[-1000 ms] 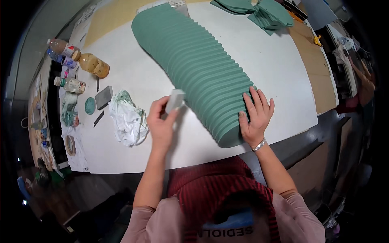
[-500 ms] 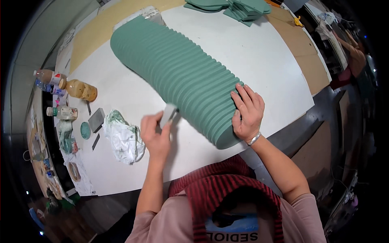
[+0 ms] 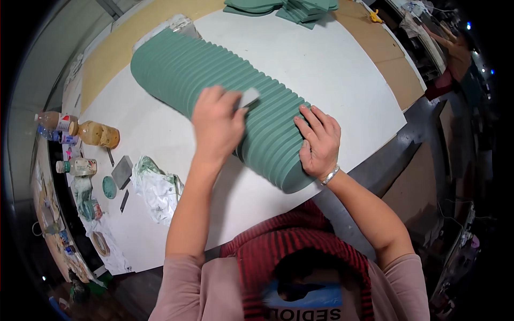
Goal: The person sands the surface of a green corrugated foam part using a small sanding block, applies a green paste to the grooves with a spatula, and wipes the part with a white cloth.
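Observation:
A long row of flat green slabs with rounded ends (image 3: 176,69) lies diagonally on the white tabletop (image 3: 342,80), its layers overlapping like steps. My left hand (image 3: 217,125) is over the middle of the row, its fingers closed round a small pale grey block (image 3: 250,97). Motion blurs that hand, and whether the block touches the slabs I cannot tell. At the near right end, my right hand (image 3: 320,142) rests on the slabs with fingers stretched out and the thumb apart. A bracelet circles its wrist.
Left of the row lie a white rag with green stains (image 3: 158,190), a grey block (image 3: 122,172), a round green lid-like disc (image 3: 109,187) and several bottles, one amber (image 3: 99,134). More green pieces (image 3: 305,12) sit at the far edge. Another person (image 3: 458,56) works at far right.
My left hand has moved up and away from beside the row to above its middle, carrying the small block. My right hand stays on the near end. The whole view has shifted slightly.

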The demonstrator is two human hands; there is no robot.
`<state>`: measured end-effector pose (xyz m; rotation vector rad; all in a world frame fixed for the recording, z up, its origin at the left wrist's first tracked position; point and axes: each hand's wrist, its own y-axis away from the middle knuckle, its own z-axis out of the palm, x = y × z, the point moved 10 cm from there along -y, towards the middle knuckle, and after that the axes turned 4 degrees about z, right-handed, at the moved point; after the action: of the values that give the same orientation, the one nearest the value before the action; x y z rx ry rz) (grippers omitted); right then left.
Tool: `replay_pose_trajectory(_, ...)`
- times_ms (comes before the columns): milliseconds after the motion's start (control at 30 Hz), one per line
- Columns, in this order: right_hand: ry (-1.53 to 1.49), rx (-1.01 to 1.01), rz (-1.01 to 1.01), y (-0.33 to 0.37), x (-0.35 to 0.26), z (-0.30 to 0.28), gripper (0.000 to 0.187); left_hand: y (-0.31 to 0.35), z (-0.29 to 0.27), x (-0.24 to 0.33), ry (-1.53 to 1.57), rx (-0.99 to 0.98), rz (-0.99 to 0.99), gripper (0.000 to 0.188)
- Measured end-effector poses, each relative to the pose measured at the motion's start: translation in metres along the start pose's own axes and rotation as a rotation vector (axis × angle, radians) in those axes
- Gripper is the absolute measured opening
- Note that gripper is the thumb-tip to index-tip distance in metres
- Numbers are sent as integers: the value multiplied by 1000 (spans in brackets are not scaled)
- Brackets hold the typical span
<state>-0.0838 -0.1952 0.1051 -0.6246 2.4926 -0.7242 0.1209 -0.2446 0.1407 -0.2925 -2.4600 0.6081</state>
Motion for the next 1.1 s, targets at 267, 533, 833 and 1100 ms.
replay_pose_trajectory(267,21,-14,45,4,10,-1,44,-2,20,-17,138,-118,-124,24)
replay_pose_trajectory(533,-13,-21,13,0,-1,2,46,-41,40,22,45,-68,97,22)
replay_pose_trajectory(833,-1,-6,25,-1,0,-1,46,45,-26,-43,169,60,-200,27)
replay_pose_trajectory(1100,1,-13,19,0,2,2,46,111,-26,-62,190,30,-395,25)
